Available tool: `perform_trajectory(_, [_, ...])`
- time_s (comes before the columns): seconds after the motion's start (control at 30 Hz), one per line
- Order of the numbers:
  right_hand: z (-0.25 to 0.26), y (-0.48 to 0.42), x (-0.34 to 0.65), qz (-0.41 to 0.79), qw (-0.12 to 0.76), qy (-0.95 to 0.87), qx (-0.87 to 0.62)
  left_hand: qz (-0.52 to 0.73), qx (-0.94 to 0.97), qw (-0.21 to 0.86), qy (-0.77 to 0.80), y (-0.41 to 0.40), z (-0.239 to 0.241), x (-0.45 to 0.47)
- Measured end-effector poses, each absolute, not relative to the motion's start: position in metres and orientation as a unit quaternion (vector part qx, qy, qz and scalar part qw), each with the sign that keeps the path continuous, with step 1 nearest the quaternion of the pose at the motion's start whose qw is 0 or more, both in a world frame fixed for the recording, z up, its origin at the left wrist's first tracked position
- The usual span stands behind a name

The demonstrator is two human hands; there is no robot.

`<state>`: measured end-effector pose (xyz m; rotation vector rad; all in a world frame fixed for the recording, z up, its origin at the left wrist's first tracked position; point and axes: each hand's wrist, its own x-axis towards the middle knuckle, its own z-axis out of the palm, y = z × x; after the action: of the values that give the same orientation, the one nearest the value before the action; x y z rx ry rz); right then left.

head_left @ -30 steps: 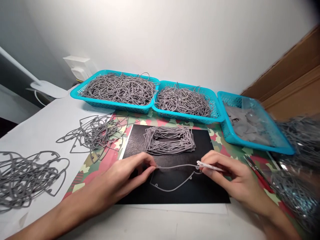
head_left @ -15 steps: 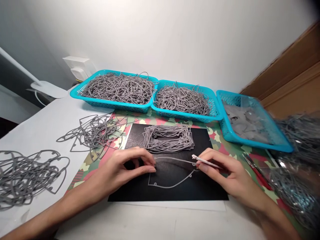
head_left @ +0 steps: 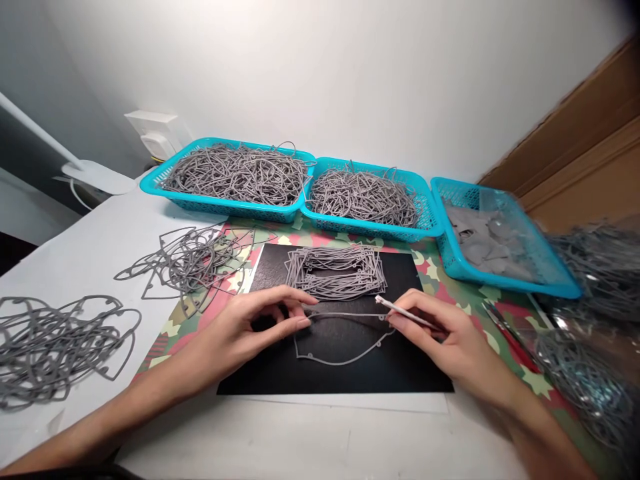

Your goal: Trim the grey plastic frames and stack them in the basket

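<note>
A thin grey gasket [head_left: 345, 362], a curved outline with small ring tabs, spans between my hands over a black mat [head_left: 270, 380]. Thumb and fingertips of my left hand [head_left: 280, 315] are closed at its upper left corner. My right hand [head_left: 437, 323] pinches a slim white stick [head_left: 407, 312], its rough tip pointing left. The gasket's right end meets the fingertips of that same hand, where part of it is hidden. Just behind, a neat stack of similar gaskets [head_left: 335, 288] lies on the mat.
Two blue baskets [head_left: 235, 208] [head_left: 370, 230] heaped with grey gaskets stand along the wall. A third basket [head_left: 510, 283] holds flat grey pieces in clear plastic. Loose gasket piles [head_left: 197, 263] [head_left: 65, 347] lie left. At right are red-handled tweezers [head_left: 515, 343] and bagged gaskets [head_left: 583, 380].
Both hands have moved slightly up and away with the gasket, whose upper edge now sits closer to the stack. The view has shifted a little.
</note>
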<state>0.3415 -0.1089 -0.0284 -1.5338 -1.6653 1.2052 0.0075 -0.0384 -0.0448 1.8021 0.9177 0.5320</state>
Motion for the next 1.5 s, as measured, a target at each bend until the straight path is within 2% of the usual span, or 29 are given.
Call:
perform_trajectory(0.1, [-0.028,-0.110,0.341,0.454,0.289,-0.616,-0.576,0.232,0.744,0.493,0.388,-0.040,-0.045,0.010])
perform_trajectory(0.33, [-0.026,-0.109,0.346,0.455,0.299,-0.615,-0.570,0.257,0.806,0.386,0.367,-0.039,-0.042,0.008])
perform_trajectory(0.47, [-0.027,-0.108,0.350,0.457,0.306,-0.612,-0.568,0.246,0.811,0.381,0.370,-0.039,-0.042,0.006])
perform_trajectory(0.57, [-0.028,-0.109,0.350,0.457,0.302,-0.612,-0.570,0.228,0.794,0.410,0.386,-0.037,-0.042,0.006])
perform_trajectory(0.77, [-0.030,-0.110,0.348,0.462,0.306,-0.600,-0.577,0.209,0.707,0.552,0.390,-0.037,-0.038,0.010])
perform_trajectory(0.97, [-0.025,-0.109,0.346,0.500,0.308,-0.587,-0.558,0.230,0.663,0.600,0.384,-0.044,-0.035,0.015])
perform_trajectory(1.13, [-0.025,-0.106,0.349,0.537,0.266,-0.580,-0.552,0.191,0.586,0.685,0.387,-0.046,-0.036,0.021])
perform_trajectory(1.33, [-0.031,-0.103,0.349,0.491,0.197,-0.608,-0.592,0.162,0.581,0.685,0.409,-0.043,-0.044,0.020])
perform_trajectory(1.5, [-0.027,-0.102,0.345,0.504,0.201,-0.602,-0.586,0.164,0.592,0.679,0.401,-0.042,-0.047,0.017])
